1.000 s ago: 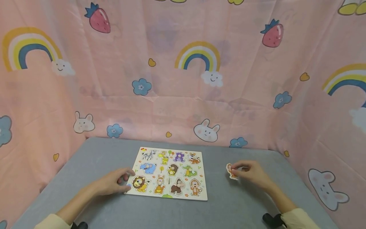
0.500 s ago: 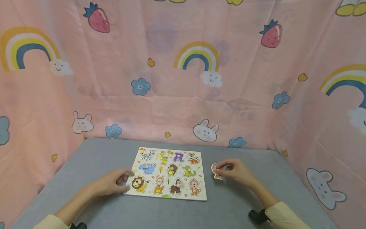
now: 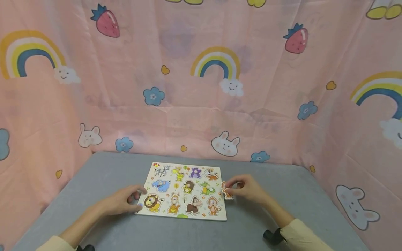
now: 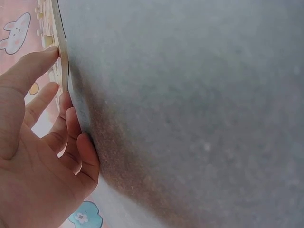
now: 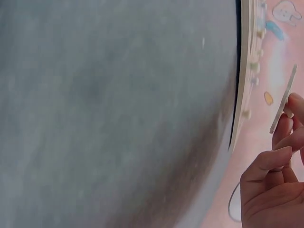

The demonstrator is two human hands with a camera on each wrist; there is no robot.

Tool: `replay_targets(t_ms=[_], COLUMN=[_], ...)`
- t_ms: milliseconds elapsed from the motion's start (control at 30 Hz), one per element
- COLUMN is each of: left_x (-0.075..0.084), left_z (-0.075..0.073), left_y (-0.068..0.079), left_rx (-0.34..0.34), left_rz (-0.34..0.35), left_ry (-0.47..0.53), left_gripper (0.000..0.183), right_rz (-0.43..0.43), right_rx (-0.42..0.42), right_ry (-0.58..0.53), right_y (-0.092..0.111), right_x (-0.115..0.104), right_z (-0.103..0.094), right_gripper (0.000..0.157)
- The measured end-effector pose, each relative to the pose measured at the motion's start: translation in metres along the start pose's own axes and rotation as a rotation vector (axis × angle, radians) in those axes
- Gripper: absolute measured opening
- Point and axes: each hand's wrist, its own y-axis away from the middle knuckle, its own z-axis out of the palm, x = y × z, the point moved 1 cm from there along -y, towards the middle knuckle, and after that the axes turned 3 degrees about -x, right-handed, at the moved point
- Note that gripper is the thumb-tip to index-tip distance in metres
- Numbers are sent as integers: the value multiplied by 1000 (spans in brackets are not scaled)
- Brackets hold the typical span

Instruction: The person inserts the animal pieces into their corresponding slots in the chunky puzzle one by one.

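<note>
A wooden animal puzzle board (image 3: 196, 218) lies flat on the table. My left hand (image 3: 120, 200) rests at its left edge, thumb by the near corner and index finger farther up; in the left wrist view the thumb (image 4: 33, 66) touches the board's edge (image 4: 62, 52) and the other fingers are loosely bent. Between thumb and fingertips, my right hand (image 3: 248, 190) pinches an orange-brown animal puzzle piece (image 3: 224, 190) with a white border, right at the board's right edge. The right wrist view has the piece (image 5: 284, 99) edge-on, tilted and raised, its knob side toward the fingers.
Colourful animals fill the board in rows, among them a lion (image 3: 152, 201), an elephant (image 3: 161, 185), a crocodile (image 3: 207, 188) and a monkey (image 3: 213, 206). The grey tabletop (image 3: 150, 232) ends at a pink patterned curtain (image 3: 188, 118) behind and on both sides.
My right hand has carried the puzzle piece leftward across the table, from well right of the board to its right edge. My left hand stays at the board's left edge.
</note>
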Motion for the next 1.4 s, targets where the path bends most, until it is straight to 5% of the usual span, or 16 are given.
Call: replay_targets(t_ms=[833, 1400], left_x=[0, -1], left_z=[1, 1], left_y=[2, 1], left_rx=[-5, -2], left_rz=[5, 24], left_ry=[-8, 6], left_gripper=[46, 45], right_rz=[2, 23], right_rx=[-83, -26], right_ry=[-21, -44], right_y=[-5, -1], right_x=[-16, -24], right_z=[39, 55], right_gripper=[10, 6])
